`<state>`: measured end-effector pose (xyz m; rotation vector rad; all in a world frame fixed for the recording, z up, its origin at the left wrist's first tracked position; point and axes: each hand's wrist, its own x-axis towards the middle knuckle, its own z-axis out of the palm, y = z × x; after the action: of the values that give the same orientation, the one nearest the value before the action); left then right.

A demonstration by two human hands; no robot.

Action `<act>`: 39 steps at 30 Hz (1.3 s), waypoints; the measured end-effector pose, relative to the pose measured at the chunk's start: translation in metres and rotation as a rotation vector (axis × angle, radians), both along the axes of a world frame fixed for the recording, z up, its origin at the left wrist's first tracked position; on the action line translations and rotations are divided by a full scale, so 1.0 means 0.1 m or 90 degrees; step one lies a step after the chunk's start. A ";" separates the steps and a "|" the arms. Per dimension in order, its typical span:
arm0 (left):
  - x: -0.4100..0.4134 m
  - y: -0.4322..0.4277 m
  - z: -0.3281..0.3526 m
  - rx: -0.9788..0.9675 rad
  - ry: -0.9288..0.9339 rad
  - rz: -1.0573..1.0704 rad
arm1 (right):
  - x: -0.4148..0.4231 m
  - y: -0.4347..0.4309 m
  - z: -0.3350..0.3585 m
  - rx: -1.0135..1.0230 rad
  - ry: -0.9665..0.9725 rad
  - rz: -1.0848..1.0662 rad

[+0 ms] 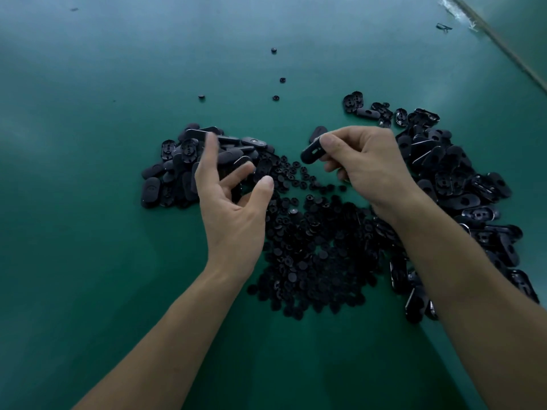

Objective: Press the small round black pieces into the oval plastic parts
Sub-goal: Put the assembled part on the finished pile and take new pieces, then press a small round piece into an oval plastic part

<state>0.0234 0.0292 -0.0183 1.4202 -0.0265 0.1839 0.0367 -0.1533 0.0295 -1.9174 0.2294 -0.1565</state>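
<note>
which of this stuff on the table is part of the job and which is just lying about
In the job: oval part pinched in the right hand; open left hand; middle heap of round pieces; left oval pile; right oval pile.
Lying about: stray round pieces farther off; dark scrap and white debris near the table edge.

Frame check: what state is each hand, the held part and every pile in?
left hand: open, fingers spread, holding nothing
right hand: pinches the held oval part
held oval part: raised, tilted
round pieces: loose heap between the forearms
left pile of oval parts: loose heap
right pile of oval parts: loose heap
</note>
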 end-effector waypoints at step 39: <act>-0.06 -0.03 0.05 -0.014 -0.021 -0.075 | -0.13 0.04 -0.15 -0.363 0.042 0.048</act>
<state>0.0174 0.0265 -0.0133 1.3894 -0.1349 0.1106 0.0236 -0.1494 0.0143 -2.4966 0.1654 -0.1155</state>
